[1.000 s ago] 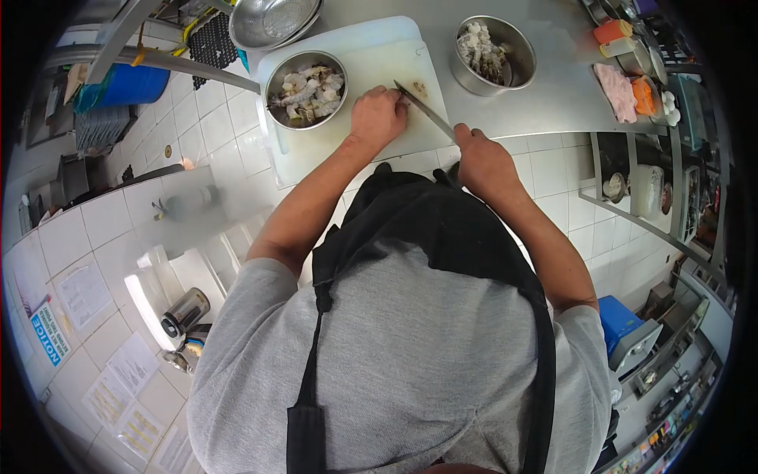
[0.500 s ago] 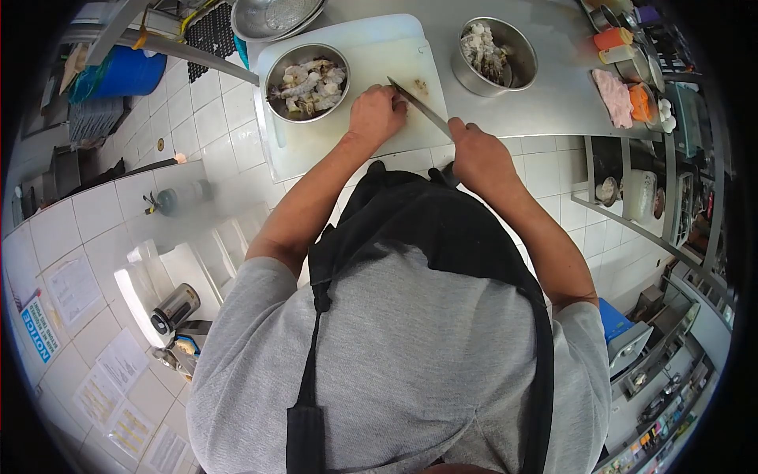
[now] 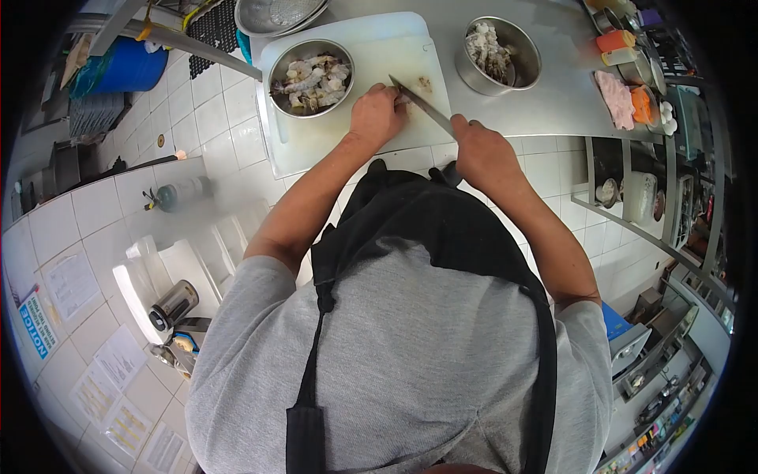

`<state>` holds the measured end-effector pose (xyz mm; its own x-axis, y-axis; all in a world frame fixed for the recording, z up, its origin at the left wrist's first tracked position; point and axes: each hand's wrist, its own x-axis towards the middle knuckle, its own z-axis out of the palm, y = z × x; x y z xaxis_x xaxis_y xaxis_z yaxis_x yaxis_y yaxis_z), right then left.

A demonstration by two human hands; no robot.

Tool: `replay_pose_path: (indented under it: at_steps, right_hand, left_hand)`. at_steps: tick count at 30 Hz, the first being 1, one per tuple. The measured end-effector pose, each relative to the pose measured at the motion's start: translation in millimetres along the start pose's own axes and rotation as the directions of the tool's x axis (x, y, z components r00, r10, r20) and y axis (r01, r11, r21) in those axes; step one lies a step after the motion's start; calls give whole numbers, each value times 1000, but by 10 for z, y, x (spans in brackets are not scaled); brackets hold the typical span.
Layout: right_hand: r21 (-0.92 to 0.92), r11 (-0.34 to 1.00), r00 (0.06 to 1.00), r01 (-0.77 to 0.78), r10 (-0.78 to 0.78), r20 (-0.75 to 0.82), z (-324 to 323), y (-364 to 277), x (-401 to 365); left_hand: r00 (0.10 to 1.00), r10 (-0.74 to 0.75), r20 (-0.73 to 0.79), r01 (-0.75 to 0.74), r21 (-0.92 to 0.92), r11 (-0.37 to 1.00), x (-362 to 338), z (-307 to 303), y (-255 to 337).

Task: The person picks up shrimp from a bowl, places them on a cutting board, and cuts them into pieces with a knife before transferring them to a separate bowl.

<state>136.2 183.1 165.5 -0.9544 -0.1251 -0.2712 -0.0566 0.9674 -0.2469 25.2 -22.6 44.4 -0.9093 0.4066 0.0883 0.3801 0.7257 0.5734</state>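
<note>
My right hand (image 3: pixel 483 150) is closed round the handle of a knife (image 3: pixel 424 106), whose blade slants up and left over the white cutting board (image 3: pixel 371 55). My left hand (image 3: pixel 379 116) is closed on the board beside the blade tip, with a small pale piece (image 3: pixel 403 96) at its fingertips, probably a shrimp. Left of it on the board stands a metal bowl (image 3: pixel 352 79) of raw shrimp (image 3: pixel 314 80). Small brown scraps (image 3: pixel 423 82) lie right of the blade. A deeper metal pot (image 3: pixel 483 85) on the steel counter holds pale and dark pieces (image 3: pixel 488 51).
Metal colanders (image 3: pixel 282 17) sit at the counter's back left. On the right of the steel counter (image 3: pixel 564 99) are a pink cloth (image 3: pixel 615 99), an orange item (image 3: pixel 640 103) and containers. A blue bin (image 3: pixel 134 69) stands on the far left. Shelves line the right side.
The view has shifted slightly. Both hands and the knife keep nearly the same place on the board, and a little more of the pale piece shows by my left fingertips.
</note>
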Motion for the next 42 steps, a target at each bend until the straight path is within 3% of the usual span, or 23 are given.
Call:
replay_pose_path:
  at_steps: [9,12,18,23,26,30,42]
  right_hand:
    - [44,999,999,20,-18,-46,156,-47,364]
    - [45,999,999,19,-18,-31,7,-24,142]
    - [46,999,1000,-13,12,19,157,-58,174]
    - [98,995,999,18,-15,-30,125,-63,277]
    - [100,995,1000,10,-9,-7,-64,-71,105]
    - [105,994,996,-2,-7,84,79,-52,120]
    - [135,991,994,3,-17,105,72,-81,90]
  left_hand:
    - [1000,-10,9,10,-5,1000,-18,-48,14]
    - [994,-109,16,109,-25,994,-10,-36,-11]
    - [998,-55,26,55,-9,998,-4,2,1]
    - [1000,-11,13,12,-37,999,-66,-62,-35]
    - [996,-87,15,87,-68,994,-58,-71,-83]
    - [998,-48,42,50,-30,998,-50,-77,-74]
    - [997,-72,18,73,-49,996,-146,-62,-143]
